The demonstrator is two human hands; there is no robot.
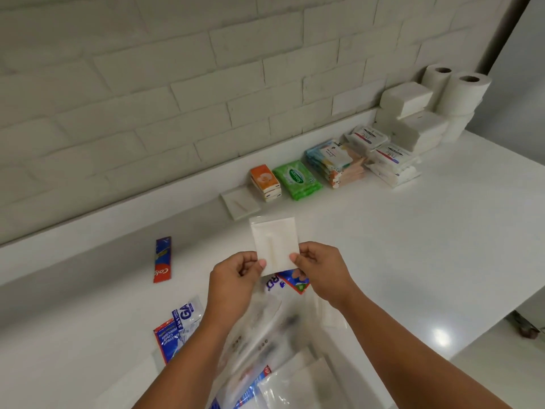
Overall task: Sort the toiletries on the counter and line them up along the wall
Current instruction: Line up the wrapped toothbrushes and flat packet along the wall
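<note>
I hold a flat white packet (274, 246) in a clear sleeve up over the desk (413, 246), a little way short of the row at the brick wall (177, 84). My left hand (236, 273) pinches its near left corner and my right hand (318, 267) pinches its near right corner, the fingers (261, 264) of each curled in against the thumb with the packet's edge between them. The packet's long axis runs away from me toward the wall, its far end tipped slightly left, its face turned up to me.

Along the wall, from left to right, lie another flat white packet (240, 202), an orange tissue pack (265, 181), a green wipes pack (298, 178), a stack of coloured packs (333, 163), white soap packs (383, 154), stacked white napkins (413, 113) and two toilet rolls (460, 90) standing on end in the corner.

To my left a red toothpaste sachet (162, 261) lies alone, its length pointing at the wall. Beneath my wrists sits a loose pile of clear bags (265, 335), with a red and blue sachet (174, 335) beside it on the left.
</note>
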